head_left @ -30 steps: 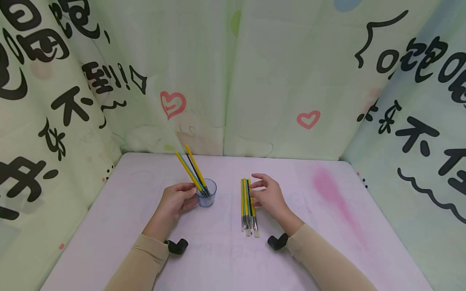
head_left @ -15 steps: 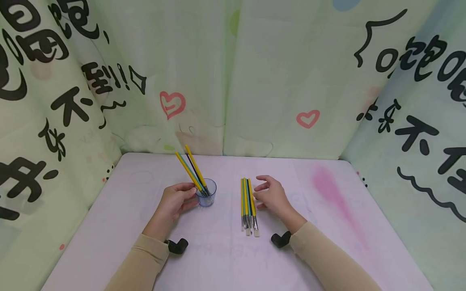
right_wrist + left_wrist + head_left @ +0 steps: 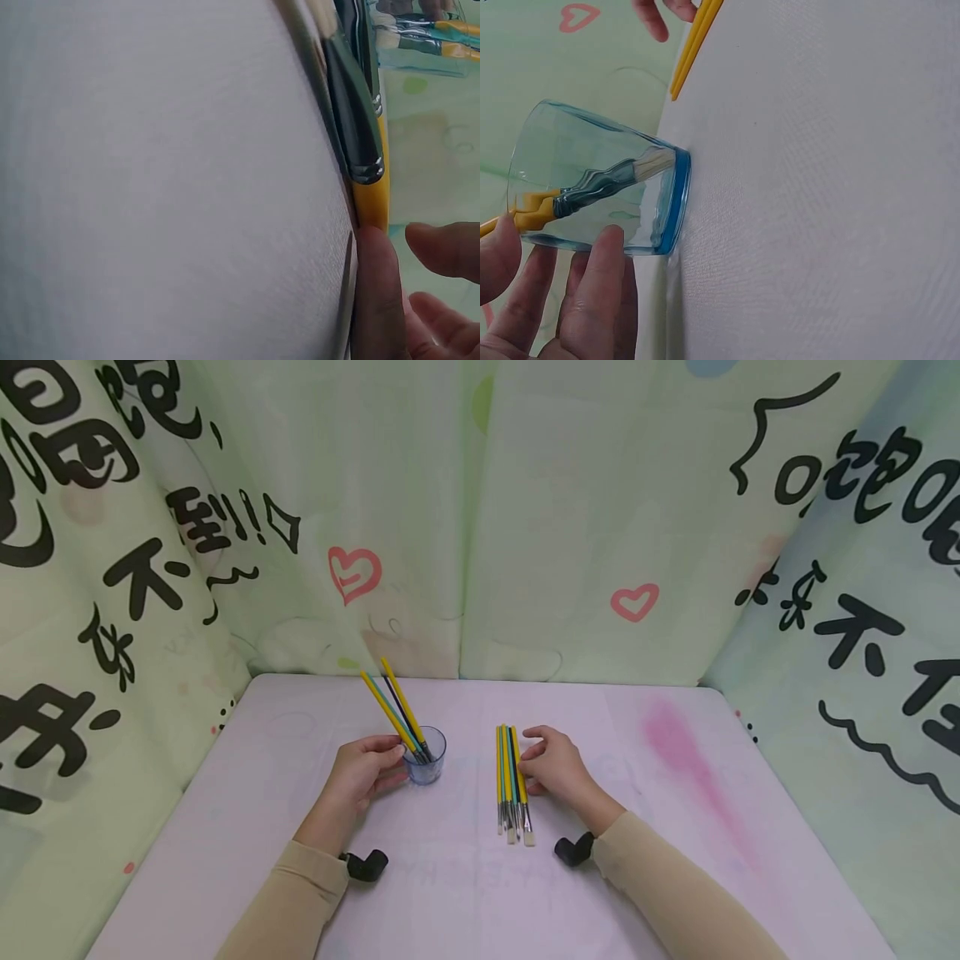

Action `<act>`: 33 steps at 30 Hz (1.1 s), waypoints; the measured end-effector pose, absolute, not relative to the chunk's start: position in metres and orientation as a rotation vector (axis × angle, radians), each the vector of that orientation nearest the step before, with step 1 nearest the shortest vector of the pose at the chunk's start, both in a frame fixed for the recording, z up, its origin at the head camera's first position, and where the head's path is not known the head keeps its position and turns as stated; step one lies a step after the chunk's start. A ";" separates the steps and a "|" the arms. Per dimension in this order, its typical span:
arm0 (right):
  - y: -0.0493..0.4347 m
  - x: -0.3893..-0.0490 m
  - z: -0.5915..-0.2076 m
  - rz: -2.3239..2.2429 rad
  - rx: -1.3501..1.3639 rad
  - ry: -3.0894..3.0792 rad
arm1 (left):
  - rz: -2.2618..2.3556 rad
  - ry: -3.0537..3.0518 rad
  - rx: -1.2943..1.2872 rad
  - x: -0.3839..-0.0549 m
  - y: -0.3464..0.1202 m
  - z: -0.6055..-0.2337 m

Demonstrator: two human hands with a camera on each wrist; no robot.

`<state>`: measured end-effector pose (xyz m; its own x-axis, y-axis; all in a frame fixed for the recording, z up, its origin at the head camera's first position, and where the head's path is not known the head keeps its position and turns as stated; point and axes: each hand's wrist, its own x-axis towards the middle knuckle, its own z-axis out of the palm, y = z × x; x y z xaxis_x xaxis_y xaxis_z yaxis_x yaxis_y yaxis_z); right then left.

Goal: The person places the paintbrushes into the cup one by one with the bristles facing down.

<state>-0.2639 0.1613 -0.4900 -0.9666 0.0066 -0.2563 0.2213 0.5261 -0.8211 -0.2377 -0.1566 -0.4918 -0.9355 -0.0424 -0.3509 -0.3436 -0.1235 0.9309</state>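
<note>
Toward the left of the table, a clear blue-tinted cup (image 3: pixel 425 768) stands upright with several paintbrushes (image 3: pixel 392 708) leaning in it. Their bristles point down inside the cup. My left hand (image 3: pixel 363 770) rests fingertips against the cup's left side, and its thumb (image 3: pixel 499 251) is up at the rim beside a yellow handle. To the cup's right, several paintbrushes (image 3: pixel 508 777) with yellow, teal and dark handles lie side by side, bristles toward me. At their right edge is my right hand (image 3: pixel 558 767). One fingertip (image 3: pixel 375 247) touches a yellow handle, while the thumb stays apart from it.
The table (image 3: pixel 450 893) has a pale pink cover with a darker pink stain at right. Patterned curtains (image 3: pixel 540 527) with hearts and black writing surround its back and sides. Black wrist devices (image 3: pixel 573 850) sit on both cuffs.
My right hand drew back a little to the right from the row of brushes, then came back to its edge. The left hand and cup have not moved.
</note>
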 end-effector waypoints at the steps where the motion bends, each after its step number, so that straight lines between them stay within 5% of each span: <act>1: 0.161 -0.264 -0.490 -1.414 0.192 2.546 | 2.169 1.931 -0.433 -0.238 -0.157 -0.492; 33: 0.144 -0.280 -0.483 -0.944 0.260 2.697 | 2.162 1.935 -0.459 -0.239 -0.156 -0.491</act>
<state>-0.2798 0.1435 -0.4829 -0.9470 0.0787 -0.3114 0.2557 0.7715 -0.5826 -0.2392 -0.1563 -0.4914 -0.9310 -0.0547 -0.3610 -0.3527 -0.1205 0.9279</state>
